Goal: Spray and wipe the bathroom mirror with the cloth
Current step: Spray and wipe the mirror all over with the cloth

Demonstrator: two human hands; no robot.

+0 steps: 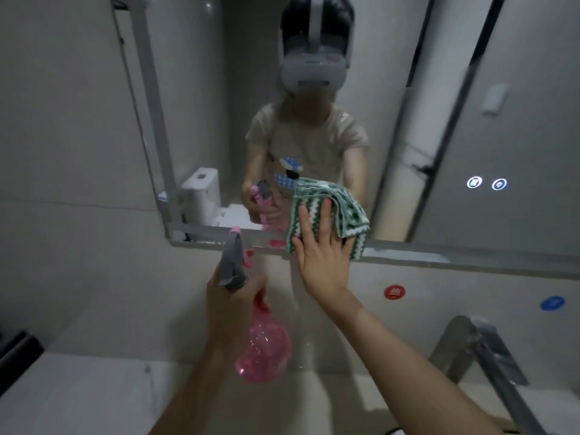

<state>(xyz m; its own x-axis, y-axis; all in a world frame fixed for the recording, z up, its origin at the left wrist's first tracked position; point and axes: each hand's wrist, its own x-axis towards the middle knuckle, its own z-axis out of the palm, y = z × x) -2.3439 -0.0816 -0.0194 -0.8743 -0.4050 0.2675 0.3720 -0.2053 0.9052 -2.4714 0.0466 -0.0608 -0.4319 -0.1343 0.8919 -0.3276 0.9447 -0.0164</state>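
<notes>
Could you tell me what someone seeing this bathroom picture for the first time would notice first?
Most likely the right hand, pressing a green-and-white cloth flat against the bottom edge of the mirror, mid-frame. Just left of it and lower, the left hand grips a pink spray bottle by its grey trigger head, nozzle toward the glass. Two small lit icons glow on the mirror's right side.

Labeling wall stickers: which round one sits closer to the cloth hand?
The red sticker, on the wall below the mirror, just right of the right hand. The blue sticker is farther right, above the faucet.
</notes>
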